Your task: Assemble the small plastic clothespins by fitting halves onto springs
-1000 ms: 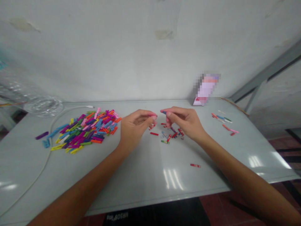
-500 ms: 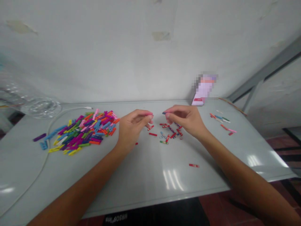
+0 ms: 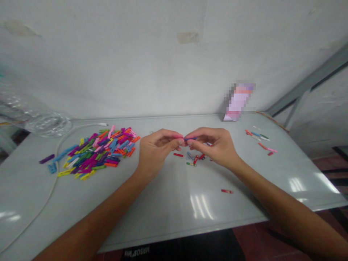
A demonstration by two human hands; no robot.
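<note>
Spreading from the wall to its near edge, the pale grey glossy tabletop (image 3: 163, 203) lies bare in front of both forearms, with wide open surface toward the front and right edges. The left hand (image 3: 156, 150) and right hand (image 3: 214, 145) meet above the table's middle, fingertips touching. Between them sits a small thin blue and pink clip piece (image 3: 188, 138), pinched at either end by the closed thumb and forefinger of each hand, just above the scatter of small red and green clip parts (image 3: 193, 159). A heap of multicoloured plastic mini pegs (image 3: 98, 152) lies well to the left, a white cable (image 3: 51, 181) curving past it. 1 lone red piece (image 3: 226, 191) rests nearer the front edge. How the piece's parts join is hidden by fingertips and blur.
</note>
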